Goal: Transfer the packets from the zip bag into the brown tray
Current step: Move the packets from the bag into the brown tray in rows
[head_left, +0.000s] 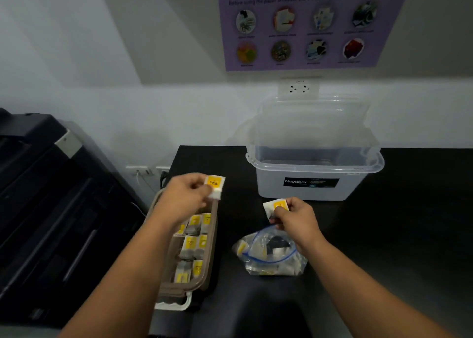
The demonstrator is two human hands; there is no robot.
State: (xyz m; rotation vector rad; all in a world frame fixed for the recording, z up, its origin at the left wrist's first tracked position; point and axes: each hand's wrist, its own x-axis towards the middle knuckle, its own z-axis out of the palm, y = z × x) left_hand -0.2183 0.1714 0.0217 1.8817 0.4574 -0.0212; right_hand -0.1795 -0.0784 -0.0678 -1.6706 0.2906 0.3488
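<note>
Yellow-labelled tea packet (214, 187) pinched in left hand (184, 196) over brown tray (211, 255); right hand (294, 217) grips another packet (275, 207), label blurred, above zip bag (271, 254).

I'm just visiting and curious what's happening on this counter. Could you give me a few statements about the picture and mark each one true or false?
1. Each hand holds a packet. True: the left hand pinches a yellow tea packet, and the right hand holds another packet.
2. The brown tray is empty. False: several packets already lie in it.
3. The zip bag lies inside the clear box. False: it lies on the black counter, in front of the box.
4. The brown tray sits left of the zip bag. True.
</note>
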